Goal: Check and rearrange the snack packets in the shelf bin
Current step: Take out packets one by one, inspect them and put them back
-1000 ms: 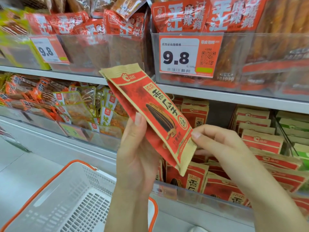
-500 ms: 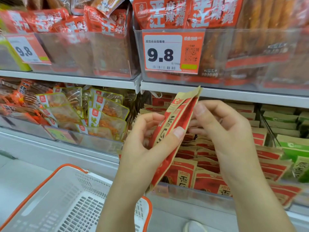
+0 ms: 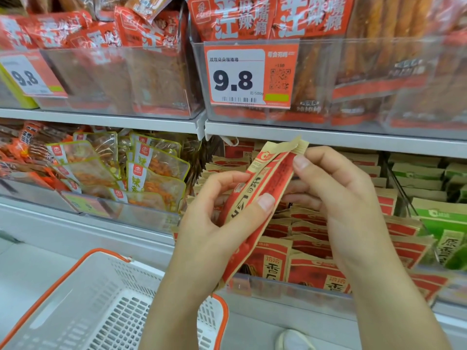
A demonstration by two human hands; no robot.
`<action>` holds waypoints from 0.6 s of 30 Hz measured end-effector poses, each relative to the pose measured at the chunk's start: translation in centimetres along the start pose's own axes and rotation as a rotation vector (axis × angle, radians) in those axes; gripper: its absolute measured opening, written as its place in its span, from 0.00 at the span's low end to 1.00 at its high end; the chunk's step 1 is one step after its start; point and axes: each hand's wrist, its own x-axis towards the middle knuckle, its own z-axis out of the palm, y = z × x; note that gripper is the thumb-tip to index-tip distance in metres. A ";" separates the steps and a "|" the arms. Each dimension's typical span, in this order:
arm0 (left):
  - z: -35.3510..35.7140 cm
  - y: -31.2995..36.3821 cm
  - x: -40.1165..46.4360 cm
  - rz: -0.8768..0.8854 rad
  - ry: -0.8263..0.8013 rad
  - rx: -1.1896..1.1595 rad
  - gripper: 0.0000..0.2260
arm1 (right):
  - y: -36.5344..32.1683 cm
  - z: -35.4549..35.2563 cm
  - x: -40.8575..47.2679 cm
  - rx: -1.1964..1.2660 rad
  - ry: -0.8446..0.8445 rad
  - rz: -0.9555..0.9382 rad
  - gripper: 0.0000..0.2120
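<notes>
You hold one snack packet [image 3: 262, 190] in front of the shelf bin [image 3: 290, 286], above its front wall and clear of the stock. The packet is flat kraft-coloured paper with a red printed panel and a crimped, serrated top seal; it stands nearly edge-on to the camera, tilted with its top toward the upper right.

Your left hand [image 3: 217, 223] grips its lower half: the thumb presses across the near face and the curled fingers wrap behind. Your right hand [image 3: 336, 198] pinches the upper edge, thumb on the near side, fingers bent behind. Both hands are closed on the packet.

The bin is clear, rigid plastic with a low front wall. It contains matching red-and-kraft packets [image 3: 310, 248] in overlapping rows, leaning back, tops slightly uneven. Just to the right stand green packets [image 3: 444, 228] of the same shape.

Glossy clear pouches [image 3: 151, 173] with yellow trim fill the bin to the left. A price tag [image 3: 250, 75] reading 9.8 is fixed to the upper bin. A white perforated plastic basket [image 3: 106, 306] with an orange rim sits below your left forearm.
</notes>
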 end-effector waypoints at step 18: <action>-0.9 0.7 0.7 0.016 0.774 -0.423 0.41 | -0.4 1.3 -0.8 -0.218 -0.393 0.052 0.13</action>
